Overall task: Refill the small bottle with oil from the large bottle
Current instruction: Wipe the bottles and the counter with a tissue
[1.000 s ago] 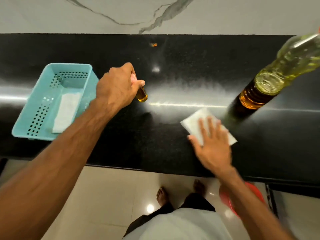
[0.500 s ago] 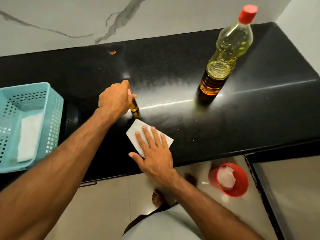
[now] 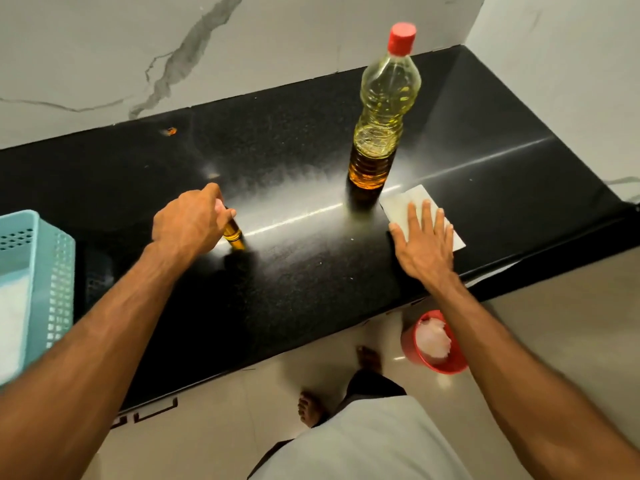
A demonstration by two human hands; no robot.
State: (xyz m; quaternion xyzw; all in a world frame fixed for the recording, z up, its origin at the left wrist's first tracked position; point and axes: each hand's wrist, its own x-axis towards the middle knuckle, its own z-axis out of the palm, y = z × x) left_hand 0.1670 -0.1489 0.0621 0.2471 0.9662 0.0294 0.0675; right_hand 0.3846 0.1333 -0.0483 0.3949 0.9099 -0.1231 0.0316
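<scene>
Head view: left hand [image 3: 188, 220] pinches the small bottle [image 3: 232, 233] top in its grip, bottle upright on the bench [image 3: 298, 278]; right hand [image 3: 424, 242], fingers spread, presses a tissue [image 3: 401, 206] just beside the large bottle [image 3: 381, 112].

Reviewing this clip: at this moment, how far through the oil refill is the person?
Looks late in the job. Done, apparently: the large bottle stands upright with its red cap on, and the small bottle holds amber oil. In hand: the left hand grips the small bottle's top, while the right hand presses a white tissue flat on the counter. Left: likely finishing the wipe and disposal.
</scene>
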